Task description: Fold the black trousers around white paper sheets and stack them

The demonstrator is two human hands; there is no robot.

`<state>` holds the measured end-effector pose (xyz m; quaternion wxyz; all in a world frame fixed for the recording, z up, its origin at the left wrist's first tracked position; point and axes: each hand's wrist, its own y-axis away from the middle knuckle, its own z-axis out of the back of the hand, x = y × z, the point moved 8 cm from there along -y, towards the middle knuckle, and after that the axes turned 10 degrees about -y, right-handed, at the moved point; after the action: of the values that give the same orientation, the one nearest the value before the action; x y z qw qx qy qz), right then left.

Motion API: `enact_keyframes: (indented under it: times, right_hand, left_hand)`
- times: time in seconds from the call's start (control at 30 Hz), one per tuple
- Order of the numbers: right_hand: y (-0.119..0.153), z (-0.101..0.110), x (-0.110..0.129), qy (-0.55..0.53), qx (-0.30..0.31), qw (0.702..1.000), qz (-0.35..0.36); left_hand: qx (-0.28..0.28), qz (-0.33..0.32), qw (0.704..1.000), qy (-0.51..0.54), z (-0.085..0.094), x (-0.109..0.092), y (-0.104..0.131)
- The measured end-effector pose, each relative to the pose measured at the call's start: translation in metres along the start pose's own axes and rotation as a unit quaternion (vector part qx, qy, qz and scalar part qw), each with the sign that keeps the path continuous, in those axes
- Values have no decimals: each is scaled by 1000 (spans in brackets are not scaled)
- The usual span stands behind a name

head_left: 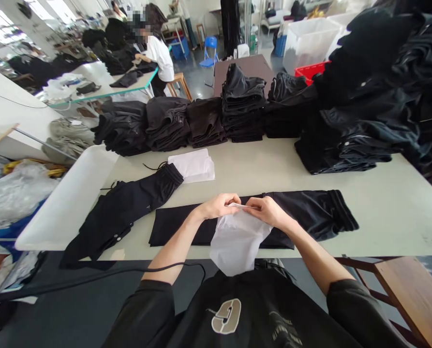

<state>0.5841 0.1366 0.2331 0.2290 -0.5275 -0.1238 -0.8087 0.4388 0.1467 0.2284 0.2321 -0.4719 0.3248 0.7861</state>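
Note:
A thin white sheet [239,244], paper or a bag, hangs over the table's front edge. My left hand [219,205] and my right hand [266,210] pinch its upper edge between fingers and thumbs, close together. Beneath them, dark trousers [310,210] lie folded lengthwise across the table, waistband to the right. Another dark pair [128,208] lies slantwise at the left, its lower end over the front edge. Next to its waistband is a stack of white sheets [192,166].
Piles of folded dark garments [168,123] line the table's [259,164] far side, with taller heaps [350,140] at right. A white tub [70,198] stands left, a wooden stool [415,295] front right. Across the room, a person [159,55] works. A black cable [128,271] crosses near my left arm.

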Motion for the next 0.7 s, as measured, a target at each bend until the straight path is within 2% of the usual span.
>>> enact_keyframes:
  times: [0.1, 0.23, 0.4, 0.47, 0.57, 0.7]
  right_hand:
    - [8, 16, 2, 23, 4, 1000, 14]
    - [22, 40, 1, 33, -2, 999, 20]
    - [36, 62, 4, -3, -16, 999, 30]
    - [40, 68, 4, -21, -27, 999, 35]
    - [46, 77, 3, -47, -41, 997, 40]
    - [55, 86, -7, -129, -65, 989, 20]
  left_hand:
    - [-41, 20, 997, -68, 4, -10, 6]
    - [-147, 15, 978, -148, 15, -34, 22]
    - [-278, -45, 955, -91, 13, -59, 32]
    - [-345, -60, 936, -32, 13, -58, 34]
    - [-447, -63, 891, 46, 16, -50, 40]
    - [-542, -70, 835, 61, 18, -47, 50]
